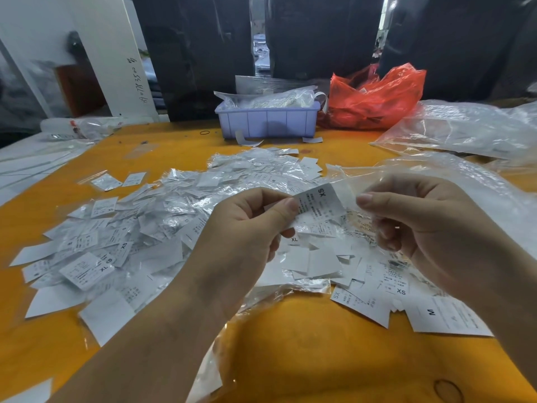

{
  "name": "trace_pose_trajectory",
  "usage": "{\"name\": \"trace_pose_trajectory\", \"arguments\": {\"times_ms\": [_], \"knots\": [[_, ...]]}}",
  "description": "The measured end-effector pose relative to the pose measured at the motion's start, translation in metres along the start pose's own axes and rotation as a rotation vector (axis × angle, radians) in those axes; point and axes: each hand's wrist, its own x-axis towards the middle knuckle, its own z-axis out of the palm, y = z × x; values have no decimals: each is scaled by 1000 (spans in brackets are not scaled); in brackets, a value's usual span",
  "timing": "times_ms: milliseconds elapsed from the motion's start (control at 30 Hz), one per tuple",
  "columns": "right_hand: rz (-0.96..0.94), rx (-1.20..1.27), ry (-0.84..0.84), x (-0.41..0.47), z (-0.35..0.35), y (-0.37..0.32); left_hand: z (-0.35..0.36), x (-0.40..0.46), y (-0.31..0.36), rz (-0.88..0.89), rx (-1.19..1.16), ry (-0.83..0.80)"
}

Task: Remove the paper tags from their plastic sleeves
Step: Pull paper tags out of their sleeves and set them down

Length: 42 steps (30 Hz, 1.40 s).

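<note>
Both hands hover above the orange tabletop (305, 344). Left hand (244, 228) pinches an XS paper tag (319, 203) between its fingers; right hand (421, 225) fingers pinch the clear plastic sleeve (353, 189) over the tag pile (139, 228).

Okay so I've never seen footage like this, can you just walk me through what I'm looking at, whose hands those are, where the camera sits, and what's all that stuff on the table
There is no machine here. One camera worn on a person's head looks down at their two bare hands. The left hand pinches a paper tag marked XS. The right hand pinches the clear plastic sleeve at the tag's other end. Below them, on an orange table, lies a big pile of tags and sleeves. Farther back stand a pale purple bin and a red plastic bag.
</note>
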Motion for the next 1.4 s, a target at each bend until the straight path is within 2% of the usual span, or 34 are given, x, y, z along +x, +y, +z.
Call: {"name": "trace_pose_trajectory", "arguments": {"times_ms": [267,500,900,1133,1400], "knots": [[45,85,-39,2,-3,-4,0,0,-1,-1,-26,-51],[91,93,-90,4,-4,0,0,0,0,-45,-26,-130],[97,35,-184,3,-5,-1,0,0,4,-99,-14,-149],[88,56,-159,4,-7,-2,-1,1,5,-134,-153,-182],[106,89,-143,4,-9,-5,-2,0,4,-148,-163,-215]]}}
